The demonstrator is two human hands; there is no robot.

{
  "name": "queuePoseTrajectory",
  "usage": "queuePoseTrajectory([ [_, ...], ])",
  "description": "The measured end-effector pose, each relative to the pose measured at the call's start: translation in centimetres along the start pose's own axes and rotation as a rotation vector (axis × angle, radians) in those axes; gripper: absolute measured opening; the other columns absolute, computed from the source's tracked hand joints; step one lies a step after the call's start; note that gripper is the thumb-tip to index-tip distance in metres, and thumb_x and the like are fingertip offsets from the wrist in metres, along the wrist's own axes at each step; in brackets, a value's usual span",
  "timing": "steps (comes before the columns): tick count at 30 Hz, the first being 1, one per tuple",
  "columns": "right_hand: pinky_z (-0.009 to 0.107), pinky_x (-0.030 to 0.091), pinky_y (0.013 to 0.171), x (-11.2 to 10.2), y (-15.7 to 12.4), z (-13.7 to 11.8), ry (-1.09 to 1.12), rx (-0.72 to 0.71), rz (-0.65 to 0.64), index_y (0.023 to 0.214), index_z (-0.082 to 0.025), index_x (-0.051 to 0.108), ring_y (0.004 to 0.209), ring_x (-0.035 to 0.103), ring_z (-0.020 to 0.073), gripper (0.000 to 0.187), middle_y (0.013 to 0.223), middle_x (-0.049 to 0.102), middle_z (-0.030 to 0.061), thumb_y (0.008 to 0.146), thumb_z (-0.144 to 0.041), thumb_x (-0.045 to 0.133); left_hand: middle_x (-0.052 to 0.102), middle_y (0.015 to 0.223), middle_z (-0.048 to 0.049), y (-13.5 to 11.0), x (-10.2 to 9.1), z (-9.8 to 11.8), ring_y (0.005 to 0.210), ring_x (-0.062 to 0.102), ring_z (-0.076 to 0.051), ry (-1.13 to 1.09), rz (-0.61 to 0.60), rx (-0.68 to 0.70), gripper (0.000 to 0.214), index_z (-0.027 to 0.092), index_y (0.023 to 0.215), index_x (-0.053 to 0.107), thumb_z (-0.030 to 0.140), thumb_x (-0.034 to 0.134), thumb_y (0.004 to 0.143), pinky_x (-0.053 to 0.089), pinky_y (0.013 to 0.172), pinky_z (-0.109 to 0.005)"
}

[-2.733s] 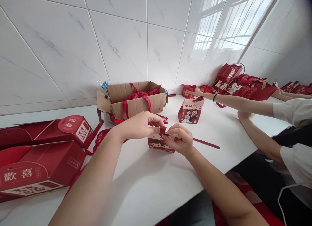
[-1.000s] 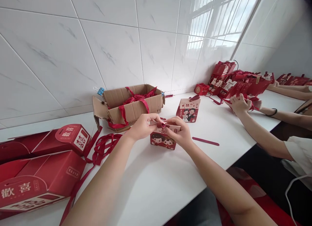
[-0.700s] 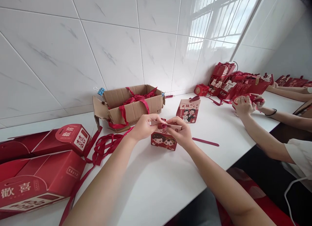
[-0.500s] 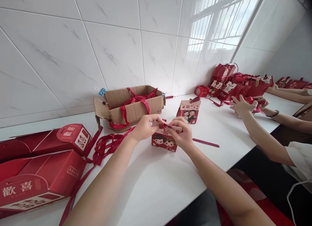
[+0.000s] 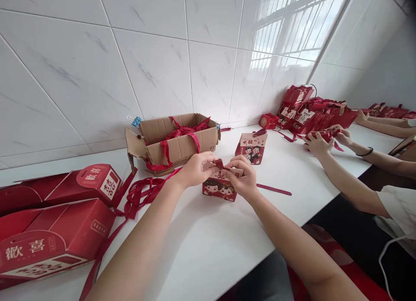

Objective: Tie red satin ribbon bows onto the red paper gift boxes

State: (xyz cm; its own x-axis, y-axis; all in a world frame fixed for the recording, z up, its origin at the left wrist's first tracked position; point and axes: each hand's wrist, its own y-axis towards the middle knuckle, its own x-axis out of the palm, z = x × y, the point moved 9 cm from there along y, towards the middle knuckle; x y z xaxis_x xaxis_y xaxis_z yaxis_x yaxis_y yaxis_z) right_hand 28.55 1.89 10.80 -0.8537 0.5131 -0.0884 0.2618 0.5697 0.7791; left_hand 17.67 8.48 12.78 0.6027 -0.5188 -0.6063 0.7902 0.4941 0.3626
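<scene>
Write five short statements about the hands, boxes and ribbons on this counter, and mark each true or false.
1. The left hand and right hand both pinch a red ribbon atop the small red box. True.
2. The cardboard box is empty. False: loose ribbons lie in it and hang over its front wall.
3. A second small box stands behind the held one, not touching it. True.
4. The red strip lies left of the held box. False: it lies to its right, on the counter.
5. A blue binder clip sits at the cardboard box's back left corner. True.
</scene>
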Motion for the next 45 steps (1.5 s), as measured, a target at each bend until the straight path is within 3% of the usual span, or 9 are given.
queuePoseTrajectory([
  [7,0.031,0.053,0.059,-0.2,0.0,0.5,-0.028,0.01,0.027,0.077,-0.021,0.066,0.07,0.058,0.0155,0.003,0.076,0.057,0.0022,0.075,-0.023,0.069,0.068,0.097,-0.0073,0.1,0.4,-1.2,0.093,0.062,-0.022,-0.135,-0.008,-0.057,0.026,0.016,0.099,0.068,0.033,0.057,0.083,0.051,0.082,-0.033],
  [11,0.029,0.051,0.059,-0.4,0.3,2.7,-0.044,0.137,0.04,0.077,-0.02,0.063,0.068,0.058,0.0149,0.012,0.075,0.06,0.0016,0.075,-0.03,0.069,0.066,0.098,-0.0066,0.2,0.6,-2.8,0.094,0.061,-0.021,-0.079,0.235,-0.059,0.021,0.017,0.094,0.064,0.033,0.058,0.082,0.05,0.085,-0.033],
  [15,0.023,0.043,0.046,-0.8,-0.2,5.3,-0.056,0.296,0.113,0.077,-0.02,0.051,0.052,0.05,0.0104,0.026,0.064,0.053,-0.004,0.073,-0.038,0.069,0.051,0.13,-0.014,-1.0,2.1,-5.7,0.116,0.053,-0.024,-0.149,0.496,-0.119,0.056,0.021,0.132,0.032,0.039,0.057,0.085,0.045,0.095,-0.036],
  [21,0.033,0.055,0.068,-1.1,-3.1,7.5,-0.136,0.381,0.036,0.108,-0.02,0.045,0.084,0.065,0.0196,0.041,0.096,0.065,0.0076,0.08,-0.043,0.062,0.054,0.126,-0.0173,-1.1,5.4,-8.0,0.115,0.055,-0.026,-0.204,0.338,-0.148,0.062,0.019,0.13,0.023,0.045,0.058,0.085,0.045,0.095,-0.04],
  [26,0.041,0.053,0.086,-2.0,-5.4,8.7,-0.227,0.434,-0.308,0.122,-0.019,0.04,0.107,0.062,0.0247,0.052,0.12,0.062,0.0135,0.08,-0.041,0.062,0.051,0.133,-0.0161,-0.7,6.7,-8.5,0.119,0.053,-0.026,-0.163,0.224,-0.134,0.074,0.021,0.139,0.015,0.043,0.06,0.083,0.046,0.096,-0.039],
  [28,0.041,0.053,0.085,-3.5,-5.6,10.1,-0.372,0.524,-0.363,0.123,-0.02,0.039,0.107,0.063,0.0263,0.054,0.122,0.061,0.0138,0.08,-0.044,0.062,0.05,0.135,-0.0173,-0.5,7.6,-8.9,0.121,0.052,-0.03,-0.091,0.148,-0.158,0.085,0.021,0.143,0.013,0.038,0.066,0.078,0.045,0.096,-0.042],
  [33,0.042,0.052,0.083,-6.4,-3.3,14.0,-0.563,0.637,-0.274,0.118,-0.019,0.038,0.107,0.062,0.0295,0.053,0.123,0.06,0.0179,0.08,-0.05,0.058,0.043,0.14,-0.0253,-0.4,8.9,-9.8,0.131,0.039,-0.039,0.11,0.036,-0.247,0.084,0.01,0.145,0.018,0.032,0.063,0.078,0.031,0.105,-0.052],
  [38,0.043,0.047,0.09,-7.4,-0.1,18.9,-0.69,0.732,-0.178,0.124,-0.016,0.034,0.114,0.057,0.0304,0.056,0.128,0.056,0.0186,0.084,-0.053,0.048,0.044,0.141,-0.018,-0.6,9.3,-9.7,0.132,0.038,-0.032,0.238,-0.032,-0.272,0.061,0.012,0.139,0.034,0.03,0.053,0.084,0.028,0.11,-0.045],
  [45,0.044,0.024,0.112,-8.4,2.3,23.4,-0.948,0.898,-0.034,0.145,0.0,0.008,0.138,0.028,0.0335,0.082,0.15,0.026,0.0259,0.087,-0.049,0.04,0.046,0.14,-0.0125,-0.4,9.3,-10.2,0.131,0.04,-0.028,0.351,-0.074,-0.256,0.051,0.015,0.132,0.043,0.036,0.049,0.086,0.033,0.11,-0.042],
])
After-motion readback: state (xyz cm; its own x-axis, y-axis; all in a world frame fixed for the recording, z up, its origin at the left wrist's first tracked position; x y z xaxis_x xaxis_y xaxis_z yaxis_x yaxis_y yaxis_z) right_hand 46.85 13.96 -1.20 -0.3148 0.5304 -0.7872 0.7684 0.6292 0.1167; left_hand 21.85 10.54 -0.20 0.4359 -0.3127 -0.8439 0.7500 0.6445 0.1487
